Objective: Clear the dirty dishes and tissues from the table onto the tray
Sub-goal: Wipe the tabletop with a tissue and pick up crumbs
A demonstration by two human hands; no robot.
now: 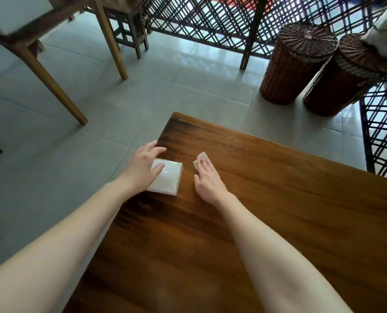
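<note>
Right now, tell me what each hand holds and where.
Nothing is gripped. The left hand rests on the left side of the tissue pack; the right hand presses the near end of a small tissue with straight fingers.

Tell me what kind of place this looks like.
Probably a rustic café or restaurant dining room. A dark wooden table stands in front, a second table and a stool stand across the tiled floor, and a woven lattice screen with two lidded wicker baskets closes off the space.
</note>
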